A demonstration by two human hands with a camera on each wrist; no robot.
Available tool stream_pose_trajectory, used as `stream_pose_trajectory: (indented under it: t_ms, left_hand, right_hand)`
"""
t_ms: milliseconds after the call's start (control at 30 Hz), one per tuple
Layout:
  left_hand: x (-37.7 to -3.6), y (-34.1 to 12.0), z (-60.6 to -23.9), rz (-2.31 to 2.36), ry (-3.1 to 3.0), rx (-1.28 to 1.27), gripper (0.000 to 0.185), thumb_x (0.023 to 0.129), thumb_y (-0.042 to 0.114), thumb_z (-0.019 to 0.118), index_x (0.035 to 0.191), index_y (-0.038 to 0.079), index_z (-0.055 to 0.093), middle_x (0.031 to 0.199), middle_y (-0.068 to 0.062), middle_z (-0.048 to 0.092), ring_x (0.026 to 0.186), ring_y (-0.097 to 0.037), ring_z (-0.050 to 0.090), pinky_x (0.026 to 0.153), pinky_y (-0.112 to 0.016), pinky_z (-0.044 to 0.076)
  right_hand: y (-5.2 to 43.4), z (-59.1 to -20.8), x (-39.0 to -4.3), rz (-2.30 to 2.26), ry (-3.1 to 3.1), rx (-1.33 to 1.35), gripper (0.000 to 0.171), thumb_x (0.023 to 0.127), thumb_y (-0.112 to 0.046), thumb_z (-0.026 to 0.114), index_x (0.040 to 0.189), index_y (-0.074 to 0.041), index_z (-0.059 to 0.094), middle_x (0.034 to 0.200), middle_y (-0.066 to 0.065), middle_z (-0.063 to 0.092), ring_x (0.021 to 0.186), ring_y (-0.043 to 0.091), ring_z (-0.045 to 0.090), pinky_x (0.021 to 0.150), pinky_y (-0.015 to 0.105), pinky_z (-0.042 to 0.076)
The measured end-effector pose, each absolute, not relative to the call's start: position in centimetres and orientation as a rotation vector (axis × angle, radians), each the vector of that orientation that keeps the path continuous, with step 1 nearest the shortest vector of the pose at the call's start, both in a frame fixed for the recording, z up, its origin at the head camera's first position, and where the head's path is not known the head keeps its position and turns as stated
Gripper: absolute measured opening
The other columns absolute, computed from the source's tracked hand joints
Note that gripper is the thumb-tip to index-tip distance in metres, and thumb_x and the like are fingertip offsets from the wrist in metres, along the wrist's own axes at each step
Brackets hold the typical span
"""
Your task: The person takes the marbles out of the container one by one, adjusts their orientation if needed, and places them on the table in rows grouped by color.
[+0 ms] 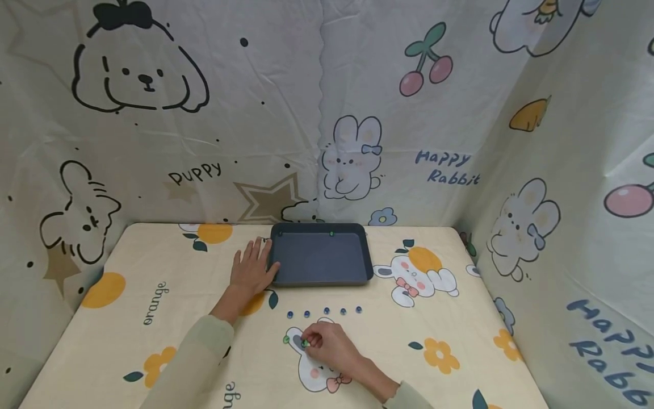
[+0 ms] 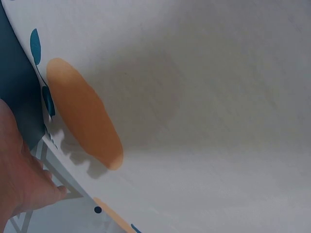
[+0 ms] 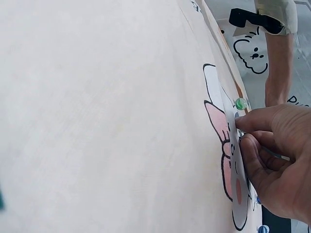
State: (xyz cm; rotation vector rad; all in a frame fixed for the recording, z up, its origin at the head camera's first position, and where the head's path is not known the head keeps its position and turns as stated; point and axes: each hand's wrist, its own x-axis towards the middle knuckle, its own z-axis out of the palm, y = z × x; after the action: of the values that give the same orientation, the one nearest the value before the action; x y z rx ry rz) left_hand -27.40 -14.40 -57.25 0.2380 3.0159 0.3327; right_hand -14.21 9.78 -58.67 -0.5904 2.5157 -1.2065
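Note:
My left hand [image 1: 251,270] lies with straight fingers on the left rim of a dark grey tray [image 1: 322,258]; in the left wrist view its fingers [image 2: 29,187] are at the tray's edge. My right hand [image 1: 329,346] pinches a green marble [image 1: 305,343] on the cloth, in front of the tray. In the right wrist view the thumb and fingers [image 3: 260,119] mostly hide it. Just left of that hand sits another green marble [image 1: 286,339]. A row of several blue marbles [image 1: 326,311] lies between the right hand and the tray.
A small green marble [image 1: 331,233] shows at the tray's far rim. The table wears a cream cloth [image 1: 194,289] printed with rabbits, oranges and flowers. Printed white sheets [image 1: 276,113] rise behind the table and along its sides.

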Motion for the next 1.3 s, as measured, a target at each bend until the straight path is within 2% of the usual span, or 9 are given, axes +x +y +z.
stream_pose_trajectory:
  t_ms: [333,567,700,967,1133,1300]
  left_hand:
    - [-27.5,-14.4,-57.3,0.319,3.020,0.231,0.075,0.103,0.049,0.041,0.160,0.007,0.017,0.164,-0.022,0.012,0.149,-0.040,0.011,0.117,-0.059,0.010]
    - [-27.5,-14.6,-57.4,0.313,3.020,0.226,0.074,0.104,0.049,0.041,0.160,0.007,0.017,0.164,-0.022,0.012,0.150,-0.039,0.010,0.117,-0.060,0.010]
    - [-27.4,-14.5,-57.3,0.311,3.012,0.231,0.074,0.104,0.049,0.040,0.160,0.007,0.016,0.164,-0.022,0.011,0.150,-0.039,0.010,0.117,-0.060,0.009]
    - [-27.2,-14.3,-57.2,0.321,3.003,0.226,0.074,0.104,0.049,0.040,0.160,0.007,0.016,0.164,-0.022,0.011,0.150,-0.039,0.009,0.117,-0.060,0.010]
    - [-27.4,-14.1,-57.7,0.342,3.004,0.244,0.073,0.105,0.049,0.039,0.160,0.008,0.017,0.164,-0.022,0.012,0.150,-0.039,0.009,0.117,-0.060,0.009]
    - [-27.5,-14.4,-57.6,0.315,3.031,0.234,0.073,0.104,0.050,0.039,0.160,0.007,0.018,0.164,-0.022,0.013,0.150,-0.040,0.010,0.117,-0.061,0.010]
  right_hand:
    - [9.9,-58.8,-14.3,-1.216,2.507,-0.601,0.020,0.081,0.002,0.075,0.097,-0.009,0.074,0.081,-0.011,0.058,0.071,0.000,0.055,0.065,0.018,0.051]
    - [10.4,-58.2,-15.4,-1.373,2.400,-0.518,0.017,0.091,-0.008,0.065,0.107,-0.007,0.072,0.087,-0.009,0.065,0.078,0.005,0.060,0.073,0.023,0.053]
    - [10.4,-56.6,-17.9,-1.414,2.474,-0.529,0.016,0.094,-0.010,0.067,0.108,-0.004,0.071,0.090,-0.006,0.067,0.081,0.009,0.062,0.074,0.024,0.053]
    - [8.4,-54.5,-25.6,-1.285,2.677,-0.530,0.023,0.095,-0.012,0.069,0.115,-0.001,0.071,0.099,0.003,0.072,0.087,0.014,0.068,0.076,0.029,0.055]
    - [6.3,-55.7,-28.9,-1.022,2.610,-0.565,0.019,0.093,-0.012,0.070,0.109,-0.005,0.076,0.095,0.001,0.073,0.078,0.010,0.064,0.069,0.026,0.052]
    - [3.7,-56.4,-30.2,-0.999,2.468,-0.592,0.012,0.092,-0.010,0.069,0.098,-0.009,0.079,0.087,-0.003,0.073,0.070,0.010,0.059,0.065,0.024,0.047]
